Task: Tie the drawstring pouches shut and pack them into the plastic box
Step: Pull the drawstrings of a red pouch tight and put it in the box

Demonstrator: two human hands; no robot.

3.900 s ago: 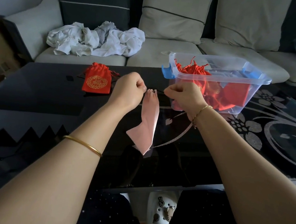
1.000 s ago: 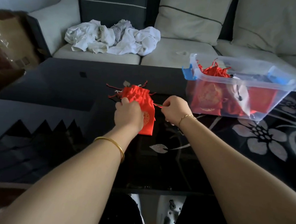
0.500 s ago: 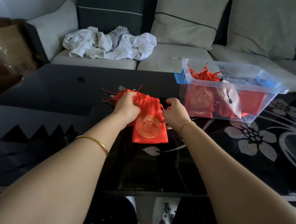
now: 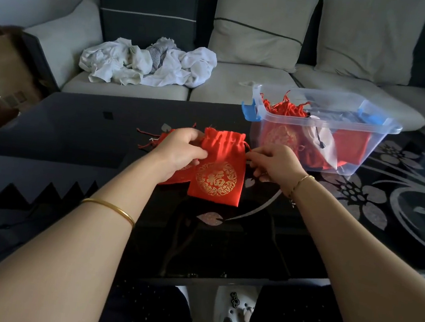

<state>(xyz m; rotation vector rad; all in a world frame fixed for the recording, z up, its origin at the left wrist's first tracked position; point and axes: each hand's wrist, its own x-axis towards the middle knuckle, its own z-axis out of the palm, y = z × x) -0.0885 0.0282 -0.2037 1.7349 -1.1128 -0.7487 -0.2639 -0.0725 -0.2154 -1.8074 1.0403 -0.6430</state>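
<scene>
While pinching the gathered neck of the gold-printed red satin drawstring pouch (image 4: 217,177) in the left grip (image 4: 181,150) and its red cord (image 4: 246,145) in the right grip (image 4: 277,163), above the middle of the black glass counter (image 4: 78,131), could pull unevenly and leave the mouth gaping. Might drag the second red pouch (image 4: 176,179) beneath, or knot too loosely for the clear plastic box (image 4: 318,91) near the far right corner.

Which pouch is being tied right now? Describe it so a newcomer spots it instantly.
On the black table, left of the clear plastic box, the left hand pinches the gathered neck of a red pouch and the right hand its drawstring. Its whole gold round emblem shows, unlike the other red pouch half hidden under the left hand.
</scene>
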